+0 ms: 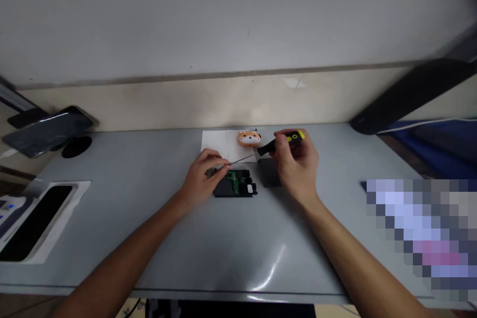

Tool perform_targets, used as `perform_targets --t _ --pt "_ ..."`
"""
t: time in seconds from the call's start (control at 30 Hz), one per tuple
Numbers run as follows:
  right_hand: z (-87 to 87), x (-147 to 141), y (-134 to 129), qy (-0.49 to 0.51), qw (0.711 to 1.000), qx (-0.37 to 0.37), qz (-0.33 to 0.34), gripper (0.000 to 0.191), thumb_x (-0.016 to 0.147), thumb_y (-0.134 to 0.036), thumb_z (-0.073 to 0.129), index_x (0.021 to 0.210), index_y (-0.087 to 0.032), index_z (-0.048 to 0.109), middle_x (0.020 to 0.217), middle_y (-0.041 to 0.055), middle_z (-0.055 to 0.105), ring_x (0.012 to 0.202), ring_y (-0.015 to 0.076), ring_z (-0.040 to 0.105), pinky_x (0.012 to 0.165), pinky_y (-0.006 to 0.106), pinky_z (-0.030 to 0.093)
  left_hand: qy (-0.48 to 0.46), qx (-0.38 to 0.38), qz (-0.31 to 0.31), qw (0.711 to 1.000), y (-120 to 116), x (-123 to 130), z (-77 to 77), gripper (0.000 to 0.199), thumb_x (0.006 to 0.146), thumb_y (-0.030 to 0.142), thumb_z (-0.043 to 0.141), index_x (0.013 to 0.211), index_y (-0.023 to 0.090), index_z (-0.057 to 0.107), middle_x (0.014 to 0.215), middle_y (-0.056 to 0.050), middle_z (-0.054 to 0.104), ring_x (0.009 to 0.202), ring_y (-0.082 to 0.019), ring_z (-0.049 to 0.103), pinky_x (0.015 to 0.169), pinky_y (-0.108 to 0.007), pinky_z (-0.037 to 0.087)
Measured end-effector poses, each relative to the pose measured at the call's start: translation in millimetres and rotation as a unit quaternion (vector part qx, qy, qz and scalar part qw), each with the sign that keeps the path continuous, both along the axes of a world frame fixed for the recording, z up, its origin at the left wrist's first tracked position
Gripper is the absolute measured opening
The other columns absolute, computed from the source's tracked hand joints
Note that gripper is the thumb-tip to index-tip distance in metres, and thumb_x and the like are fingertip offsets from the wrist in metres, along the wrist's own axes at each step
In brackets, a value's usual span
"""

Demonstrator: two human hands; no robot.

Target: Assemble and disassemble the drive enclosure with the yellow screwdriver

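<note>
My right hand [298,166] is wrapped around the black and yellow handle of a screwdriver [274,146], whose thin metal shaft slants down to the left. At the shaft's tip, the thumb and fingers of my left hand [206,176] are pinched together; anything small between them is hidden. Just below lies an opened black device with a green circuit board [235,182], partly covered by my left fingers. A flat dark panel [270,173] rests beside it, partly behind my right hand.
White paper [214,140] lies behind the device, with an orange animal-face case [249,138] on it. At left are a phone on a stand [48,129] and a dark-screened device [39,221]. A black cylinder [406,97] leans at right, near a pixelated area. The grey table [179,253] meets the wall.
</note>
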State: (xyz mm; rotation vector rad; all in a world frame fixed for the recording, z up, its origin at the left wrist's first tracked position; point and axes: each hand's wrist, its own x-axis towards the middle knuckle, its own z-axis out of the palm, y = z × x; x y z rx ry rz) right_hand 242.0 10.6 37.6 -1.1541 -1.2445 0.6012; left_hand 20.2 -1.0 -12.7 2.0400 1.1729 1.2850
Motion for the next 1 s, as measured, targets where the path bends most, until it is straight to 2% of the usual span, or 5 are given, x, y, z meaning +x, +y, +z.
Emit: perform_targets --t 0.23,0.4,0.47,0.67,1.0 --pt "-2.2 -0.1 -2.4 -0.080 0.997 0.006 0.019 0.029 0.095 -0.052 0.064 0.097 -0.023 0.062 0.083 0.0014 0.066 0.068 0.0149 0.060 0.061 0.029 0.050 0.010 0.014 0.062 0.998 2.0 -1.4 6.2 0.015 0.099 0.025 0.061 0.107 0.025 0.074 0.114 -0.005 0.067 0.113 -0.020 0.063 0.104 -0.040 0.049" --pt "-5.0 -3.5 -9.4 -0.158 0.986 -0.033 0.040 0.032 0.091 -0.054 0.068 0.101 -0.024 0.064 0.079 0.0006 0.067 0.060 0.0131 0.056 0.054 0.027 0.044 0.033 0.002 0.149 0.988 1.8 -7.1 7.9 0.018 0.099 0.020 0.053 0.092 0.022 0.070 0.087 0.000 0.070 0.078 -0.015 0.063 0.073 -0.030 0.049" --pt "-5.1 -5.0 -11.4 -0.171 0.984 -0.034 0.047 0.032 0.092 -0.054 0.067 0.101 -0.024 0.064 0.079 0.0008 0.068 0.060 0.0132 0.056 0.053 0.027 0.044 0.071 -0.025 0.145 0.987 1.3 -8.0 6.3 0.016 0.097 0.018 0.054 0.093 0.022 0.069 0.085 0.001 0.071 0.071 -0.014 0.061 0.067 -0.029 0.047" --pt "-4.9 -6.4 -11.4 -0.182 0.981 -0.034 0.051 0.030 0.092 -0.053 0.067 0.099 -0.024 0.064 0.077 0.0012 0.068 0.059 0.0138 0.056 0.053 0.028 0.044 0.159 0.029 0.075 0.984 0.6 -6.9 4.1 0.016 0.096 0.014 0.053 0.087 0.022 0.063 0.091 -0.002 0.068 0.091 -0.018 0.065 0.083 -0.032 0.051" --pt "-4.9 -7.9 -14.3 -0.176 0.981 -0.047 0.069 0.031 0.091 -0.053 0.068 0.100 -0.024 0.063 0.076 0.0008 0.069 0.059 0.0144 0.057 0.054 0.027 0.044 0.206 -0.021 0.067 0.976 -0.4 -7.5 0.2 0.014 0.094 0.016 0.057 0.095 0.025 0.068 0.092 0.001 0.077 0.076 -0.017 0.070 0.069 -0.029 0.049"
